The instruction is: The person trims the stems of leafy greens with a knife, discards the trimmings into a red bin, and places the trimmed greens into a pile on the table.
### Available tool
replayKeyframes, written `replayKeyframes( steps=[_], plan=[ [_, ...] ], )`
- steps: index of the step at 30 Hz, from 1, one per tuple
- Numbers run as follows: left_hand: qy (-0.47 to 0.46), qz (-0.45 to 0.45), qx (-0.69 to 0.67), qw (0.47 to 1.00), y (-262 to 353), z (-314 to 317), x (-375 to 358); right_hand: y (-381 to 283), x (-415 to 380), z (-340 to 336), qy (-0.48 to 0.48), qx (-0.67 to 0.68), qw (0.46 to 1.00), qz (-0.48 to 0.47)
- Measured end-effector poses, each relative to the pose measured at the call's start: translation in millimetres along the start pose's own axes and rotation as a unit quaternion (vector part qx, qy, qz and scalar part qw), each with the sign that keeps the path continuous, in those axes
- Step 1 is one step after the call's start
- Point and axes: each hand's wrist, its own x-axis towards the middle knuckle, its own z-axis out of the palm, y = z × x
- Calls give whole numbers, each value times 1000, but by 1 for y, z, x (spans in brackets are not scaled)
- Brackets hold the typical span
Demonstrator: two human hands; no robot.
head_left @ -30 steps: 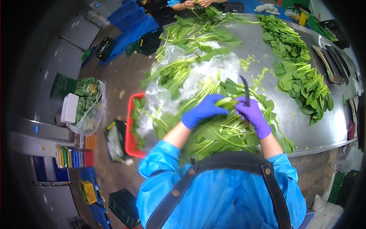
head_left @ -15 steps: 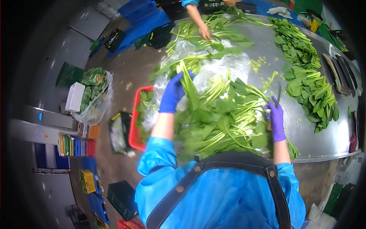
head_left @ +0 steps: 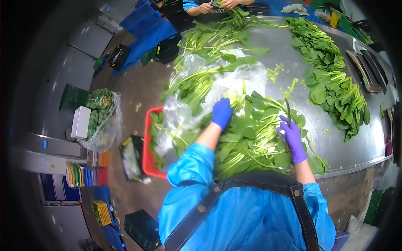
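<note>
The leafy greens [head_left: 234,146] lie in a loose heap right in front of me on the near side of the metal table [head_left: 320,144], their stems crossing in several directions. My left hand [head_left: 222,112], in a blue glove, is down at the pale stem ends [head_left: 236,100] on the heap's far left side. I can't tell whether its fingers have closed on them or merely touch them, as they are partly hidden. My right hand [head_left: 293,136], in a purple glove and apart from the left, holds a knife [head_left: 288,109] over the heap's right side, the blade pointing up and away from me.

The blade worries me most: if I brought my left hand across without watching it, the edge could nick my glove. My right fingers look rather spread too, so a loose grip might let the knife turn. Tangled stems could drag their neighbours along and tear leaves if pulled hard. The crumpled clear plastic [head_left: 255,77] just beyond could snag and come with them.

To the left, beside the table, sits a red basket [head_left: 146,152] with greens and plastic in it. Far right lie neat rows of greens [head_left: 335,94]; at the far end are a co-worker's hands [head_left: 229,4].
</note>
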Motion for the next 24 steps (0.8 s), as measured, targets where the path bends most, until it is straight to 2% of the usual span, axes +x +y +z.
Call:
replayKeyframes(
  steps=[2, 4, 5, 6, 8, 10, 12, 14, 15, 16, 17, 20, 21, 22, 23, 24],
  plan=[
    [-4, -19, 0, 1000, -1, 1, 0, 0, -2, -1, 2, -3, 1000, 3],
    [1, -28, -129, 991, -12, -17, -1, 2, -2, -2, -21, -1, 1000, 5],
    [-39, -70, -176, 981, -14, -34, -3, 3, -3, -2, -23, -2, 1000, 5],
    [-21, -95, -222, 970, -20, -43, -6, 2, -3, -1, -26, -2, 1000, 5],
    [8, -137, -372, 918, -25, -80, -18, -2, -5, 1, -31, -21, 999, 7],
    [28, -111, -411, 905, -28, -124, -34, -5, -5, 7, -40, -34, 999, -1],
    [18, -152, -429, 890, -27, -167, -51, -13, -9, 15, -51, -50, 997, -8],
    [78, -128, -511, 846, -11, -206, -69, -33, -18, 26, -88, -118, 988, -48],
    [81, -132, -511, 846, -7, -219, -77, -49, -25, 33, -110, -126, 985, -47],
    [20, -101, -549, 829, -3, -228, -83, -60, -30, 40, -114, -128, 984, -46],
    [-44, -67, -586, 806, 1, -231, -89, -68, -35, 45, -151, -126, 977, -89],
    [-177, -130, -551, 805, 37, -207, -99, -83, -46, 61, -202, -139, 957, -156],
    [-217, -119, -525, 815, 41, -189, -100, -85, -48, 64, -221, -153, 944, -191],
    [-256, -106, -496, 823, 45, -170, -101, -83, -49, 64, -212, -155, 947, -187],
    [-288, -103, -553, 775, 49, -156, -102, -78, -47, 66, -215, -151, 944, -201],
    [-295, -98, -552, 773, 54, -151, -101, -73, -46, 67, -219, -148, 940, -217]
  ],
)
